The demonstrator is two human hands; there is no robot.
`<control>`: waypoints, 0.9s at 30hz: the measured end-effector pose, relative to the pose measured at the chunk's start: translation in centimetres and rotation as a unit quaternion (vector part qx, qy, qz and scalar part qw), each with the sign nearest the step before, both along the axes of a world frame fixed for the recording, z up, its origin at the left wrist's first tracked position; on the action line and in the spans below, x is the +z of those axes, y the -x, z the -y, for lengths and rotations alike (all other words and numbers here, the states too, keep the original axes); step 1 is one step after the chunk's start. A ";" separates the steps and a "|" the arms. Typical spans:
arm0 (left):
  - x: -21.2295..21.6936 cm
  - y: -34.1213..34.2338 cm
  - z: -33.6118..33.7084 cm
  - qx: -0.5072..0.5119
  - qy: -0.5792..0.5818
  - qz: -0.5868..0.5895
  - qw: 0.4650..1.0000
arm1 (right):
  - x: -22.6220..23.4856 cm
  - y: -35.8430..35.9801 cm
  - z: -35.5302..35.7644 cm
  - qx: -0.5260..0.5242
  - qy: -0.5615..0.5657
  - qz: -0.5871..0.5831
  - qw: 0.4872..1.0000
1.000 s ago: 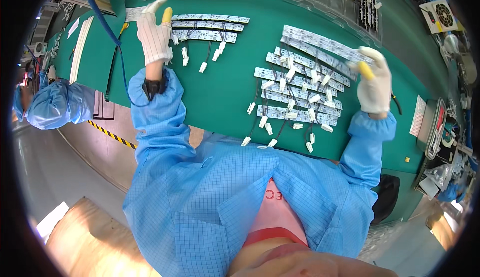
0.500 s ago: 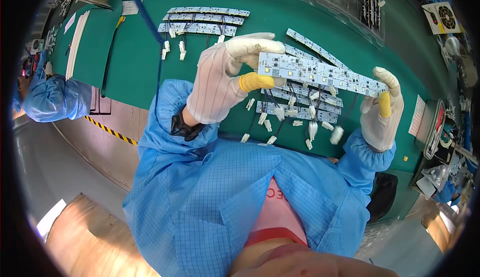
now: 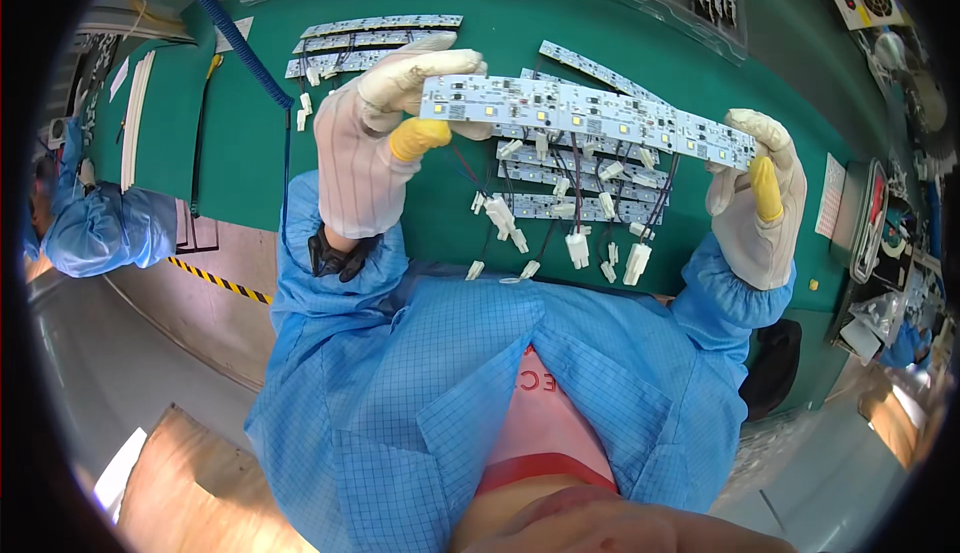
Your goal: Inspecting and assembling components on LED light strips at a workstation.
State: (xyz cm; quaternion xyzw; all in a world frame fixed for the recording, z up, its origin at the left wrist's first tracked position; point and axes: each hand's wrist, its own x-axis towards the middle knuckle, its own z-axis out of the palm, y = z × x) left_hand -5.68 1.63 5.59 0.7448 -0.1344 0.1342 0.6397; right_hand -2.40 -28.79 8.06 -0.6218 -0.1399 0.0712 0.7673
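Observation:
Between my two gloved hands is a long white LED circuit board strip [image 3: 590, 116], raised above the bench, with small chips and yellow LEDs on its face. My left hand [image 3: 395, 108] pinches its left end, a yellow cover on the thumb. At the other end my right hand [image 3: 762, 178] grips it the same way. Wires with white plug connectors [image 3: 578, 249] dangle below the strip. Behind and under it, more LED strips [image 3: 585, 208] lie on the green mat, partly hidden by the held one.
A second group of LED strips [image 3: 380, 25] rests at the back left, partly behind my left hand. A blue coiled cord [image 3: 232, 33] hangs on the left. Clear plastic trays [image 3: 690, 13] stand along the back. At far left sits another person in a blue sleeve [image 3: 110, 228].
My left hand has moved left with its end of the strip, which now shows more of its length and lies more level. The right hand has barely shifted.

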 end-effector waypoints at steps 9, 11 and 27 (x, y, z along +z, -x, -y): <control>-0.4 0.1 -0.1 0.029 0.047 0.008 0.998 | 1.1 0.7 -0.7 -0.042 0.129 0.031 0.990; -0.8 -0.1 0.0 0.033 0.080 -0.002 0.996 | 1.1 0.6 -0.4 -0.040 0.129 0.026 0.991; -1.5 -0.4 -1.5 0.097 -0.027 -0.036 0.994 | 0.5 0.4 -0.5 0.004 0.070 0.048 0.996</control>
